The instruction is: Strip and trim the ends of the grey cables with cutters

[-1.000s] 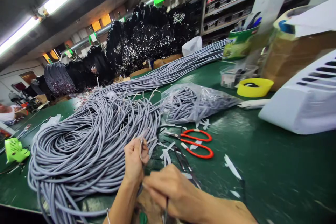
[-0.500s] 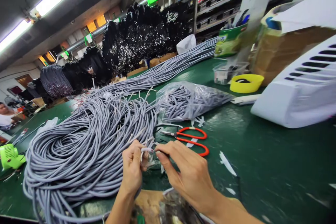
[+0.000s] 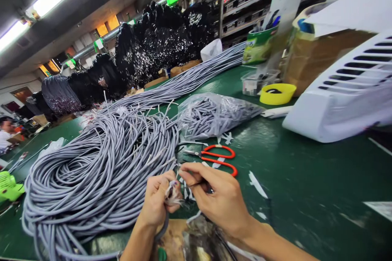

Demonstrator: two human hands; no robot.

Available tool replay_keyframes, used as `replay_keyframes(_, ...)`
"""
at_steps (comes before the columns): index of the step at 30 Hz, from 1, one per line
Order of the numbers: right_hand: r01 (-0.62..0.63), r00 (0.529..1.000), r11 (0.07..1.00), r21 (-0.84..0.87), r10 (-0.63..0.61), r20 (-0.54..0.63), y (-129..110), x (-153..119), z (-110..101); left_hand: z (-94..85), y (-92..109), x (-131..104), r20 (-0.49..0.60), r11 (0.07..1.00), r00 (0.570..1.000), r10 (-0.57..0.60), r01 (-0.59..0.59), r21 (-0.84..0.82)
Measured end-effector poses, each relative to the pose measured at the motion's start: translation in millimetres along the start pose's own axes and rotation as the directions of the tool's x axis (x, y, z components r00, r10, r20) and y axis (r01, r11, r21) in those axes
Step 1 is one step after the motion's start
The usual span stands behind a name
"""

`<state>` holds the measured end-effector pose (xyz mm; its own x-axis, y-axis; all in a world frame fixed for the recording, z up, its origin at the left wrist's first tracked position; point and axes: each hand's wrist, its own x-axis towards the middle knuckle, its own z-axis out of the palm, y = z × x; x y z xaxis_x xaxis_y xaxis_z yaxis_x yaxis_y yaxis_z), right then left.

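Observation:
My left hand (image 3: 155, 200) is closed round a grey cable (image 3: 165, 225), which hangs down below the fist. At the top of that fist the cable's end shows frayed, with white fibres and wisps (image 3: 174, 195) sticking out. Close by on the right, my right hand (image 3: 219, 197) makes a pinch with thumb and forefinger just above the frayed end. Whatever lies in that pinch is too small to name. Beyond my right hand, red-handled scissors (image 3: 202, 155) lie on the green table. A large coil of grey cables (image 3: 92, 187) fills the table to the left.
A clear bag of short grey cable pieces (image 3: 211, 116) lies behind the scissors. To the right are a yellow tape roll (image 3: 277, 96), a white slotted housing (image 3: 330, 110) and a green can of pens (image 3: 260, 45). White scraps (image 3: 257, 184) dot the table. Far left, a person (image 3: 6, 134) sits.
My right fingertips have shifted slightly left and up, above the cable end. More white fibres now stand out at my left fist. The whole view has shifted a little.

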<state>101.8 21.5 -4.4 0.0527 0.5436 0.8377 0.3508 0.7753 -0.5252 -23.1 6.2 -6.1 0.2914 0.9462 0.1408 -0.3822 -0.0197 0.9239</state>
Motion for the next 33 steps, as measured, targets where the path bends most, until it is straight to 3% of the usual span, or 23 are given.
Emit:
replay_keyframes(2, -0.076, 0.997, 0.997, -0.018, 0.077, 0.029, 3, 0, 0, 0.4, 0, 0, -0.017, 1.0, 1.0, 0.023, -0.022, 0.01)
replay_keyframes(5, -0.212, 0.973, 0.977, -0.019, 0.213, 0.094, 7, 1, -1, -1.0, 0, 2, -0.135, 0.993, 0.985, 0.106, -0.097, 0.07)
replay_keyframes(8, -0.294, 0.95, 0.956, 0.017, 0.29, 0.118, 9, 1, 0, -3.3, -1, 4, -0.212, 0.99, 0.97, 0.12, -0.101, 0.095)
replay_keyframes(12, -0.347, 0.938, 0.934, 0.088, 0.343, 0.049, 9, 3, 1, -4.0, -3, 4, -0.255, 0.991, 0.96, 0.116, -0.096, 0.089)
replay_keyframes(17, -0.423, 0.898, 0.857, 0.293, 0.44, 0.007, 12, 5, -3, -1.1, -2, 3, -0.365, 0.971, 0.907, 0.212, -0.152, 0.187)
replay_keyframes(19, -0.387, 0.916, 0.858, 0.337, 0.4, 0.035, 12, 4, -5, 0.0, 0, 4, -0.396, 0.966, 0.894, 0.211, -0.129, 0.223)
replay_keyframes(21, -0.279, 0.96, 0.907, 0.317, 0.271, 0.069, 10, 3, -5, 0.3, 0, 4, -0.434, 0.967, 0.877, 0.204, -0.11, 0.231)
replay_keyframes(25, -0.045, 0.988, 0.989, 0.144, 0.023, 0.154, 2, 1, -2, -1.5, -3, 4, -0.482, 0.967, 0.851, 0.21, -0.107, 0.232)
replay_keyframes(28, -0.013, 0.987, 0.998, 0.058, 0.004, 0.16, -2, 0, 1, -2.7, -6, 4, -0.492, 0.974, 0.849, 0.193, -0.105, 0.201)
replay_keyframes(33, -0.006, 0.969, 0.99, 0.138, -0.028, 0.244, -6, -1, 2, -1.4, -3, 4, -0.506, 0.976, 0.836, 0.212, -0.157, 0.15)
